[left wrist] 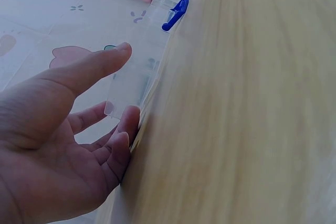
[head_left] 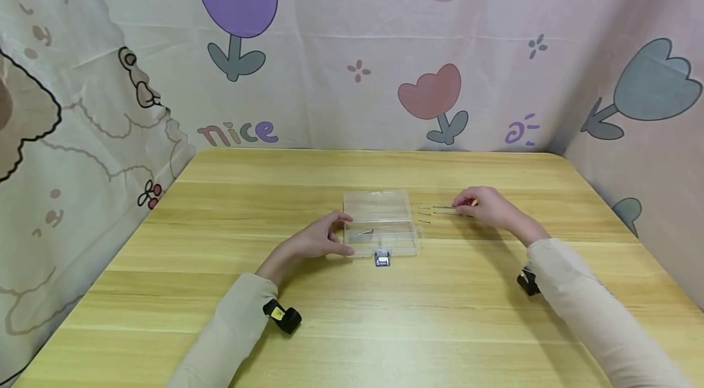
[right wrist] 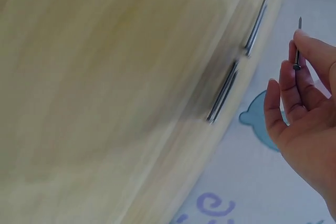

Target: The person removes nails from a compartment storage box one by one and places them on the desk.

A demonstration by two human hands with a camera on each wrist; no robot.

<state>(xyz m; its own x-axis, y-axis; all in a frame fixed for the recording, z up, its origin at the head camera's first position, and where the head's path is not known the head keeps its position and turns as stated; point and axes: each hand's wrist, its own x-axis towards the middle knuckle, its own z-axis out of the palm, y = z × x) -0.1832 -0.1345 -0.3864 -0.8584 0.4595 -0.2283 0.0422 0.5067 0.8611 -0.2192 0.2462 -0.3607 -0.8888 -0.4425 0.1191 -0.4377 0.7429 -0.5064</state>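
A clear plastic box [head_left: 376, 206] lies with its lid folded back on the table, and a nail [head_left: 365, 232] shows inside it. Along its left edge rests my left hand [head_left: 320, 237], fingertips at the box's side; in the left wrist view the thumb [left wrist: 105, 64] stands apart from the plastic. My right hand [head_left: 485, 209] pinches a nail [right wrist: 300, 23] between thumb and fingers, point upward in the right wrist view. Beneath that hand, long nails [head_left: 444, 213] lie on the table. Shorter nails [head_left: 424, 214] lie between them and the box.
A blue latch [head_left: 382, 259] juts from the box's front edge. The wooden table [head_left: 352, 327] meets a printed cloth [head_left: 330, 9] at the back. Small black cameras [head_left: 283, 316] are strapped at both sleeves.
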